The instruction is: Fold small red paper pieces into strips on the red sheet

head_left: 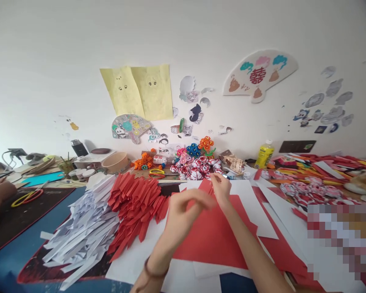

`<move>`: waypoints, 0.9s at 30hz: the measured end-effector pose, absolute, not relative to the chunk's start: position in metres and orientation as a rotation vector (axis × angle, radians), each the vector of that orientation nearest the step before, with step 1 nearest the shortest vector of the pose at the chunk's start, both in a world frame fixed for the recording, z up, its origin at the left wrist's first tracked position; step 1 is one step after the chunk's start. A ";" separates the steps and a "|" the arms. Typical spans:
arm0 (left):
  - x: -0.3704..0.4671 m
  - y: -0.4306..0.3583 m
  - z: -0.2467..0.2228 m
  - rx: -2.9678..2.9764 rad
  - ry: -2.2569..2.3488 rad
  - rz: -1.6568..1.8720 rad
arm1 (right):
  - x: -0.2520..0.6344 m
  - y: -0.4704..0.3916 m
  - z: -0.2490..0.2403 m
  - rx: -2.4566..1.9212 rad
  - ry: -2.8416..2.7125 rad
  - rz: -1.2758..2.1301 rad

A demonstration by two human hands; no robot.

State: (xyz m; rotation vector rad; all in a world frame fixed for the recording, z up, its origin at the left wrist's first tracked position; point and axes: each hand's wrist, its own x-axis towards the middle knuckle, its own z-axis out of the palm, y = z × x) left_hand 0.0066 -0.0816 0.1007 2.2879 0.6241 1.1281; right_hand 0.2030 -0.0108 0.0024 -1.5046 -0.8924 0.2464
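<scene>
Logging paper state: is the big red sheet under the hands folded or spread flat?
Spread flat: the large red paper sheet lies open on the table, no fold visible.

Red paper sheet (213,236) over white sheets (250,203); heaped red strips (134,207) beside white strips (82,232); red-and-white patterned paper balls (198,167); yellow bottle (264,155); blue desk (9,256).

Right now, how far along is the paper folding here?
Done: piles of folded white strips and red strips, plus finished paper balls. In hand: both hands, left hand and right hand, work at the red sheet. Left: more red and white sheets lie unfolded.
</scene>
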 end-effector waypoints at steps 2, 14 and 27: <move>0.037 -0.045 0.078 2.379 0.843 0.952 | 0.211 -0.007 -0.008 -1.583 -0.815 0.101; 0.088 0.010 0.003 2.843 1.304 0.369 | 0.245 0.006 -0.036 -1.502 -0.641 0.355; 0.084 0.013 0.016 2.926 1.299 0.325 | 0.233 -0.010 -0.023 -1.630 -0.886 0.162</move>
